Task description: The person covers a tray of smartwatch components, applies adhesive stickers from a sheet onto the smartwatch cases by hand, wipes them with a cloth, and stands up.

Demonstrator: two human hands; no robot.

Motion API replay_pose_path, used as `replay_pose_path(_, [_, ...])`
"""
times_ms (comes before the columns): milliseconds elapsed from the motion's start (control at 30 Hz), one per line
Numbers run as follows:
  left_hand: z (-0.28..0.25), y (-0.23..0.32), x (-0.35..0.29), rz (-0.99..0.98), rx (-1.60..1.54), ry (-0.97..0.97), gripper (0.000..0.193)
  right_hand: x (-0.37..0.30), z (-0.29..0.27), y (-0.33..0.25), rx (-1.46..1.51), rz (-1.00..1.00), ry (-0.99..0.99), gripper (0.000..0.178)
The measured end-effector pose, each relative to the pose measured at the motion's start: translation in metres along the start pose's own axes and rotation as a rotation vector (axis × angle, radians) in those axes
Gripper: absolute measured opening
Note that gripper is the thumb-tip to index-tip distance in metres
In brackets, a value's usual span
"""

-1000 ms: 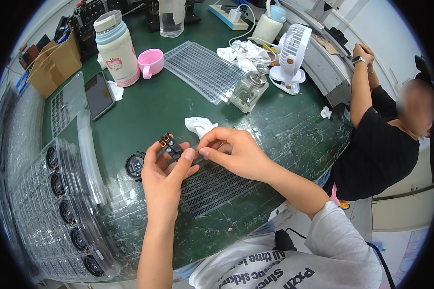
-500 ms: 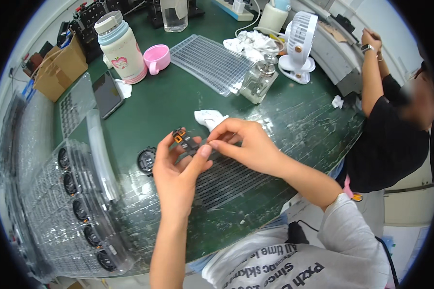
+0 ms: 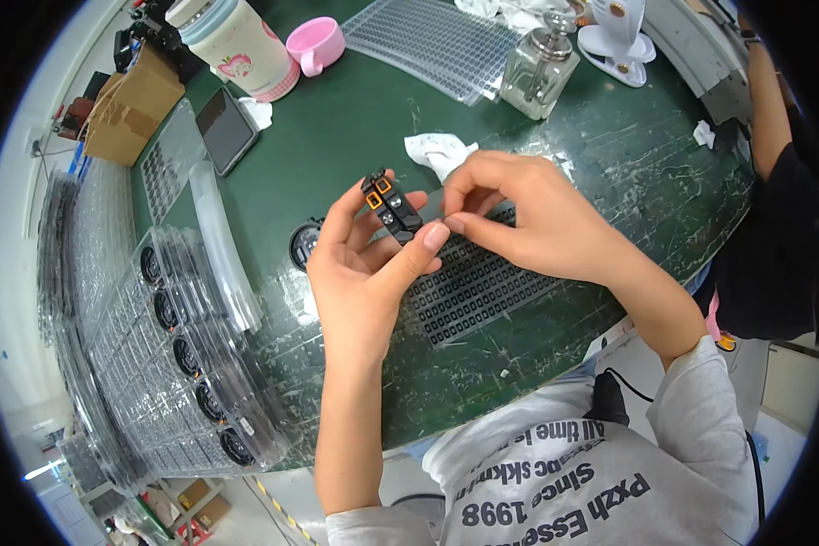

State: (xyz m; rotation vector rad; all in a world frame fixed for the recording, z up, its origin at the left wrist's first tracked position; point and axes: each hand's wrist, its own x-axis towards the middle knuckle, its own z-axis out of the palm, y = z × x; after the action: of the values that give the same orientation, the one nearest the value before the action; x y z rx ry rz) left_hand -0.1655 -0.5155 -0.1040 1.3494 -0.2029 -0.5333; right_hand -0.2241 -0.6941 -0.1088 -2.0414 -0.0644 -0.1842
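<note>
In my left hand (image 3: 359,282) is a small black plastic part (image 3: 393,209) with two orange-rimmed openings and round silvery spots on its face. Thumb and fingers grip it from both sides, held tilted above the table. My right hand (image 3: 546,218) is closed in a pinch just right of the part's lower end. Whatever lies between those fingertips is too small to make out. Beneath both hands lies a sheet with rows of small black pieces (image 3: 482,291). A round black part (image 3: 304,244) sits behind my left hand, partly covered by it.
Stacked clear trays (image 3: 182,391) with round black parts stand at the left. A phone (image 3: 227,132), a flask (image 3: 237,55), a pink cup (image 3: 316,44), a glass pump bottle (image 3: 540,73) and a white tissue (image 3: 439,152) lie farther off. Another person's arm (image 3: 766,109) shows at right.
The head view has shifted, so the table things appear higher and farther right. The black part is turned to show more of its face. Both hands keep their grips.
</note>
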Motion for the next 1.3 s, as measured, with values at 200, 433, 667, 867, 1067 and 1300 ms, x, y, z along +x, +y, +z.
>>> replay_pose_path(200, [0.001,0.005,-0.007,0.062,0.227,-0.004,0.071,-0.005,-0.018,-0.018,0.054,-0.127,0.176,0.003])
replay_pose_path(433, [0.003,0.001,-0.012,0.047,0.351,-0.131,0.078,-0.009,-0.025,-0.021,0.366,0.002,0.035,0.006])
replay_pose_path(667, [0.004,-0.001,-0.013,0.058,0.439,-0.113,0.081,-0.007,-0.024,-0.015,0.304,-0.019,-0.039,0.005])
replay_pose_path(867, [0.004,-0.002,-0.014,0.061,0.466,-0.106,0.080,-0.007,-0.023,-0.008,0.186,-0.152,-0.056,0.005])
replay_pose_path(1067, [0.007,-0.003,-0.013,0.077,0.446,-0.114,0.080,-0.010,-0.022,-0.007,0.138,-0.170,-0.042,0.005])
replay_pose_path(1300, [0.007,-0.003,-0.013,0.065,0.442,-0.124,0.079,-0.009,-0.024,-0.006,0.024,-0.219,-0.046,0.007])
